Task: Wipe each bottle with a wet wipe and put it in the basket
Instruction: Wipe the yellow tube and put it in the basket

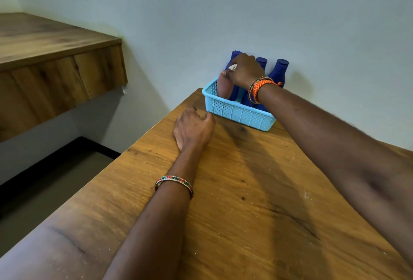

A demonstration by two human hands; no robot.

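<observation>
Wooden worktop (257,179) carries the light blue plastic basket (237,113) by the wall. My right hand (244,70), grip pinching a white wet wipe (233,67), lowers a pink bottle (224,88) beside the dark blue bottles (279,70); my left hand (193,126) rests relaxed for balance.

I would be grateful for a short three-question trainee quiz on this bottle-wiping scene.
1. True or false: the light blue basket stands on the wooden table.
2. Which hand rests on the table: A left hand, B right hand?
3. What colour are the upright bottles in the basket?

Key: 1 true; 2 A; 3 dark blue.
</observation>
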